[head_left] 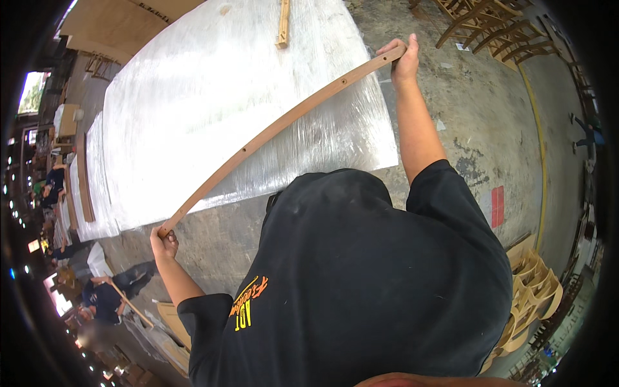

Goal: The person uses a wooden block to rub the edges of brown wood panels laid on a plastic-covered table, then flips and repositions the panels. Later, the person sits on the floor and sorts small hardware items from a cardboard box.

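A long brown wooden strip [277, 124] with several small dark holes along it stretches between my two hands. My left hand [165, 241] is closed round its lower left end, and my right hand [404, 61] grips the far right end. Below the strip lies a broad surface wrapped in clear plastic film [193, 109], shining white in the light. Another piece of wood [283, 26] rests on the film at the far edge. Whether the strip touches the film anywhere, I cannot tell.
Wooden chair frames [496, 32] stand at the far right. Curved wooden parts [532, 297] are stacked near my right side. Long boards [84, 180] lie left of the film. A co-worker [103, 300] at the lower left holds a long stick. A yellow line [541, 148] runs along the concrete floor.
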A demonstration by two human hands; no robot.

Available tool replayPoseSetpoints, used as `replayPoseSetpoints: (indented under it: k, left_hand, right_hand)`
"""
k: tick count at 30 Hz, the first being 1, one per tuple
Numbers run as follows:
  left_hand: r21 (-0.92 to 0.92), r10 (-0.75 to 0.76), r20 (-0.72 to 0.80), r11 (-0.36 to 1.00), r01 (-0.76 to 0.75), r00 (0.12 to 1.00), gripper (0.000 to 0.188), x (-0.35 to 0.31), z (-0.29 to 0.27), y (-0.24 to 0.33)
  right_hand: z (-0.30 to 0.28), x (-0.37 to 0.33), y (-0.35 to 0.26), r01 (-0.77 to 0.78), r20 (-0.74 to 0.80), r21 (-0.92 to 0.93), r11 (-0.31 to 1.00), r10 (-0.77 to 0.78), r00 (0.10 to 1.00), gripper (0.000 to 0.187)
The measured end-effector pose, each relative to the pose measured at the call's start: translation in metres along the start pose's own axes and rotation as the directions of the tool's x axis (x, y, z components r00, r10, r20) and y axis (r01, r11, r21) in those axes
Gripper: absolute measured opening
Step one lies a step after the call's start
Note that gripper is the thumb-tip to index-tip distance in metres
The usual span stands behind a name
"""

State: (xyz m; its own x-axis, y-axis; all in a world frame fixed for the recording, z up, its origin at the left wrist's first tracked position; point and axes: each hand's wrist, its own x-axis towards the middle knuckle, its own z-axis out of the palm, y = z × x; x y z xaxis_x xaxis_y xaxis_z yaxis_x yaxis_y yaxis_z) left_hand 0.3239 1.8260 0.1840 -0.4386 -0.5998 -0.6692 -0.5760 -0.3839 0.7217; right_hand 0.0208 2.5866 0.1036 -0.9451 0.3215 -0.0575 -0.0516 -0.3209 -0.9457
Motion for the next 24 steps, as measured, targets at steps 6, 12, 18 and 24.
replayPoseSetpoints:
  k: [6, 12, 18, 24]
  left_hand:
    - [-0.101, 0.051, -0.127, 0.993, -0.064, 0.991, 0.032, 0.030, 0.003, 0.019]
    - [-0.055, 0.146, -0.276, 0.984, -0.167, 0.950, 0.049, 0.054, 0.007, 0.032]
    - [-0.047, 0.313, -0.236, 0.942, -0.332, 0.920, 0.086, 0.078, 0.017, 0.021]
    - [-0.236, 0.321, -0.232, 0.897, -0.373, 0.918, 0.092, 0.048, 0.032, 0.024]
  right_hand:
    - [0.026, -0.046, -0.030, -0.041, -0.197, 0.104, 0.994, 0.061, 0.978, 0.067]
    - [0.012, -0.101, -0.033, -0.014, -0.301, 0.007, 1.000, 0.015, 0.953, 0.063]
    - [-0.010, -0.109, 0.017, 0.083, -0.347, 0.176, 0.981, -0.017, 0.938, 0.047]
    - [-0.018, -0.099, 0.042, 0.232, -0.236, -0.304, 0.924, -0.309, 0.921, 0.058]
